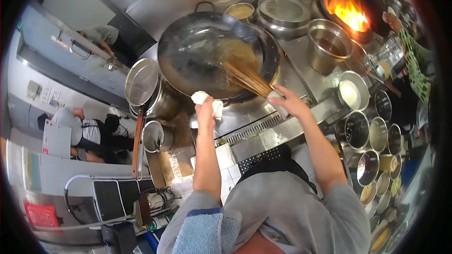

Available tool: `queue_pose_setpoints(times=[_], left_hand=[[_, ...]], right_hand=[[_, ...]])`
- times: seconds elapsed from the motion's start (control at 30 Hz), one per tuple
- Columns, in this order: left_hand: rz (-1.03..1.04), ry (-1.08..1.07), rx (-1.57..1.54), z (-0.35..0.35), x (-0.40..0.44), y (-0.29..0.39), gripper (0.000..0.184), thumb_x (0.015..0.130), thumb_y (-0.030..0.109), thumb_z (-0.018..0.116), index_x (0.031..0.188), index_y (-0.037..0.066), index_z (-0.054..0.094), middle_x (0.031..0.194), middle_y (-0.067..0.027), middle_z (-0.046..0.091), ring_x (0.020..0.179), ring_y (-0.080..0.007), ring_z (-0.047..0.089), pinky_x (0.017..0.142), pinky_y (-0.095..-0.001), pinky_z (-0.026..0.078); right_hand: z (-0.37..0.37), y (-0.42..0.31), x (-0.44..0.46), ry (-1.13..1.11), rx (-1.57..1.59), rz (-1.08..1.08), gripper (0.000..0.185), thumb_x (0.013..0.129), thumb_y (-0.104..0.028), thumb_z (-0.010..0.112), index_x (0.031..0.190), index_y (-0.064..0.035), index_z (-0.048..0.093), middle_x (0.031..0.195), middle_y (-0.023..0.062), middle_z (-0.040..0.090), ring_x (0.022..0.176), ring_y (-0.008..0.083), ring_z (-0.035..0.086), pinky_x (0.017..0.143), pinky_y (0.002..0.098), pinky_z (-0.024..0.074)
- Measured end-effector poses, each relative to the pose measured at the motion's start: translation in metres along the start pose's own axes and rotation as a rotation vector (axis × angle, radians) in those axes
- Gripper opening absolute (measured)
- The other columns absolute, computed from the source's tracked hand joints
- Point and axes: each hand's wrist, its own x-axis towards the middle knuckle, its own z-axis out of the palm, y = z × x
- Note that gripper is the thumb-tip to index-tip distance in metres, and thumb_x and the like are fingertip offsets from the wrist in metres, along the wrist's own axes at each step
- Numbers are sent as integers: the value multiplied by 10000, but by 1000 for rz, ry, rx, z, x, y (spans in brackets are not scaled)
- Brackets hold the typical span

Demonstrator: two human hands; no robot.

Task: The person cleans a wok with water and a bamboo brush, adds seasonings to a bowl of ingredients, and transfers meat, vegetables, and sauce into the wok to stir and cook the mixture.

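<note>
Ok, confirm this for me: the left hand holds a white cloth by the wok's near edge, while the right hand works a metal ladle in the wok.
Not quite: the right hand works a brush of thin brown sticks in the wok, not a metal ladle, as the head view shows. The rest stands.

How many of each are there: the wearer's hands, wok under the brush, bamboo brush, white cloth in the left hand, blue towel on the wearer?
Hands: 2 (left hand, right hand)
Wok: 1
Bamboo brush: 1
White cloth: 1
Blue towel: 1
Total: 6
</note>
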Motion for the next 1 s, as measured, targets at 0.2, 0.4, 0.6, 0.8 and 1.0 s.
queue_pose_setpoints(times=[0.2, 0.4, 0.6, 0.8, 1.0], left_hand=[[77, -50, 64, -6, -8, -6, 131, 805, 32, 556, 925, -18, 571, 805, -72, 600, 638, -175, 602, 551, -323, 489], [132, -37, 96, -1, -40, -1, 101, 784, 7, 555, 884, 10, 560, 785, -45, 579, 639, -145, 567, 558, -305, 460], [363, 48, 249, -12, -24, -50, 132, 758, 17, 585, 887, -5, 566, 799, -39, 586, 677, -155, 569, 622, -315, 473], [533, 103, 400, -11, -54, -62, 341, 702, 54, 645, 1017, -20, 537, 871, -102, 651, 802, -180, 616, 765, -314, 488], [572, 115, 352, -11, -56, -77, 311, 714, 59, 630, 1001, -20, 540, 876, -84, 617, 786, -190, 590, 752, -326, 477]], right_hand=[[-13, 14, -102, 284, 461, 217, 726, 766, -153, 776, 1377, 7, 418, 1103, 88, 613, 906, 155, 594, 699, 279, 511], [-47, 29, -75, 314, 162, 27, 785, 753, -140, 759, 1409, 37, 365, 1187, 149, 609, 1100, 213, 565, 960, 308, 421], [-61, -85, -2, 232, -87, -405, 796, 743, -210, 755, 1441, -127, 381, 1233, 180, 607, 1109, 264, 597, 970, 341, 433], [-28, -140, 79, 88, -257, -454, 725, 787, -221, 695, 1445, -205, 392, 1223, 161, 617, 1121, 255, 594, 987, 329, 434], [-89, -131, 32, -346, -1382, -332, 593, 778, -130, 578, 1359, -225, 507, 1138, 198, 637, 1063, 331, 612, 946, 414, 486]])
